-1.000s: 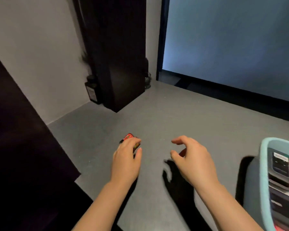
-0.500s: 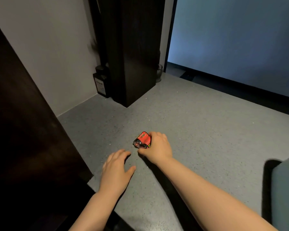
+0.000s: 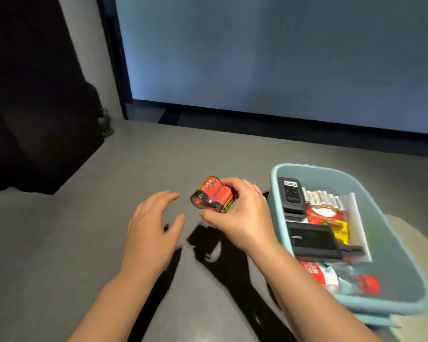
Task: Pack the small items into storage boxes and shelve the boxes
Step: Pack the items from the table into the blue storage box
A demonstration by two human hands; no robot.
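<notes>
Red shrink-wrapped battery pack at frame centre, pinched in the right hand; its fingers hide the pack's far end. Left hand hovers just left of it, empty, fingers spread. Light blue storage box at lower right holds blurred, overlapping small items above the grey floor.

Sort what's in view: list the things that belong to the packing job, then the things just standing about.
Job:
- red battery pack, gripped in the right hand
- left hand, open and empty
- light blue storage box, already holding small items

Standing about:
- dark cabinet
- floor
</notes>
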